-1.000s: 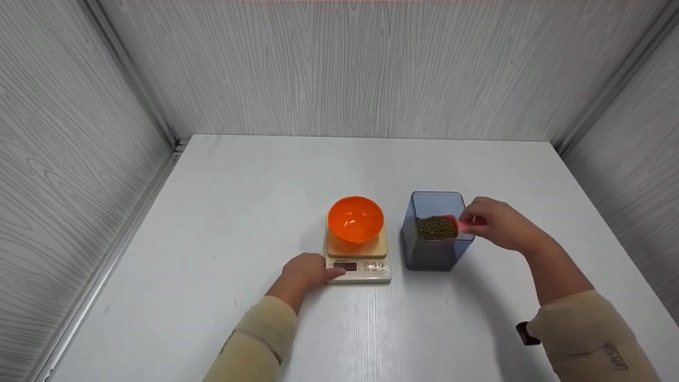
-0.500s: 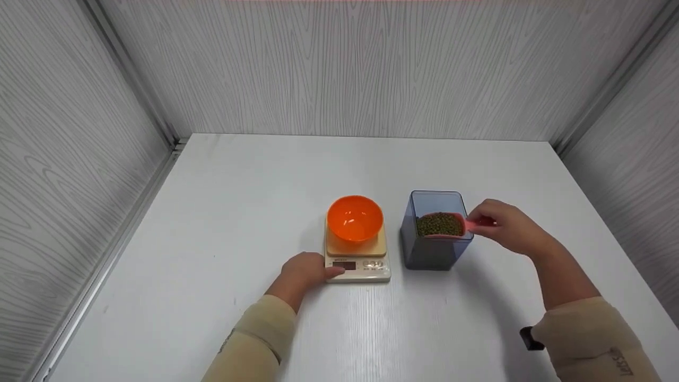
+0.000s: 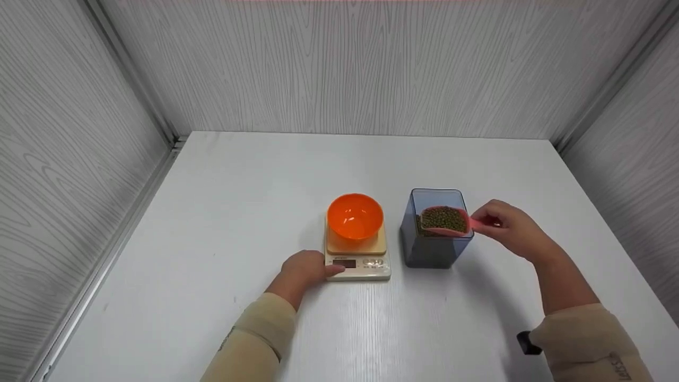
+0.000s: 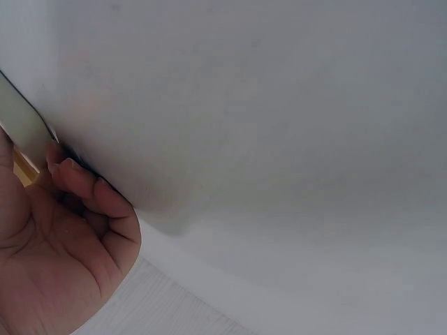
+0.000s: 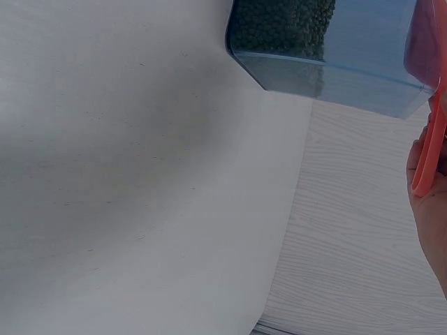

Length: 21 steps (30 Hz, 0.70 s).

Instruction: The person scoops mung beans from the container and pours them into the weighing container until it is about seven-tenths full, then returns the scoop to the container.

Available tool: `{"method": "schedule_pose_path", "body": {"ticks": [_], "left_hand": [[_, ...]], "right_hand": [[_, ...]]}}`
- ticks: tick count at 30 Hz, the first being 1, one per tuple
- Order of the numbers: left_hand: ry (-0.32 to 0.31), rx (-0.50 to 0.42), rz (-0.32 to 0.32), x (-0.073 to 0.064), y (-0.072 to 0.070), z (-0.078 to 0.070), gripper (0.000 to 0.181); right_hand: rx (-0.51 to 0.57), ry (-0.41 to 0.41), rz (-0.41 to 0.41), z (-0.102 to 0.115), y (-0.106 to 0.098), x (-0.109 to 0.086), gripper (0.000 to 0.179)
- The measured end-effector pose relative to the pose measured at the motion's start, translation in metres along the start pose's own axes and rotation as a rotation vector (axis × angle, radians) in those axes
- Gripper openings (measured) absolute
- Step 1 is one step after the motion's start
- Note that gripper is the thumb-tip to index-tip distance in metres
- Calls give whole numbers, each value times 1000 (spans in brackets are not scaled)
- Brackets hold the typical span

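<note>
A white kitchen scale carries an orange bowl with nothing inside. My left hand grips the scale's left side, thumb over the front by the display; the left wrist view shows its fingers curled against the edge. Right of the scale stands a bluish see-through container, partly filled with small green beans. My right hand pinches the handle of a pink scoop. Heaped with beans, the scoop lies across the container's mouth in the head view, near its right rim.
The white table extends around the scale and container. Grey wood-grain panels enclose it at the back, left and right.
The scoop has come up out of the beans, moving right and up inside the container with a heaped load. My right hand has shifted slightly right; the left hand keeps its place.
</note>
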<state>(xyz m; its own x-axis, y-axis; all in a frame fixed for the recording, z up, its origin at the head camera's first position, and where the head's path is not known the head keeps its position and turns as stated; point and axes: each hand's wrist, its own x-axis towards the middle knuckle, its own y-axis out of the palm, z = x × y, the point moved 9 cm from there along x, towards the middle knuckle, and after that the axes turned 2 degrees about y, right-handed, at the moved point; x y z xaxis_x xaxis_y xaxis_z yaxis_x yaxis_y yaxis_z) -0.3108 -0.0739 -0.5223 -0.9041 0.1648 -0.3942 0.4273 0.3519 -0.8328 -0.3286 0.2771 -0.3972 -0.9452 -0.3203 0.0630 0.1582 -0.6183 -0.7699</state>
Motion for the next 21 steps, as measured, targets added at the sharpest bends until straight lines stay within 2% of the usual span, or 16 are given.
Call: {"method": "schedule_pose_path", "body": {"ticks": [6, 16, 21], "left_hand": [[-10, 0, 4, 1, 1, 0, 55], [-18, -17, 21, 2, 1, 2, 55], [-22, -23, 19, 2, 2, 3, 53]], "right_hand": [[20, -22, -36, 1, -2, -2, 14], [-7, -32, -55, 8, -6, 0, 12], [-18, -77, -64, 17, -9, 4, 10]]}}
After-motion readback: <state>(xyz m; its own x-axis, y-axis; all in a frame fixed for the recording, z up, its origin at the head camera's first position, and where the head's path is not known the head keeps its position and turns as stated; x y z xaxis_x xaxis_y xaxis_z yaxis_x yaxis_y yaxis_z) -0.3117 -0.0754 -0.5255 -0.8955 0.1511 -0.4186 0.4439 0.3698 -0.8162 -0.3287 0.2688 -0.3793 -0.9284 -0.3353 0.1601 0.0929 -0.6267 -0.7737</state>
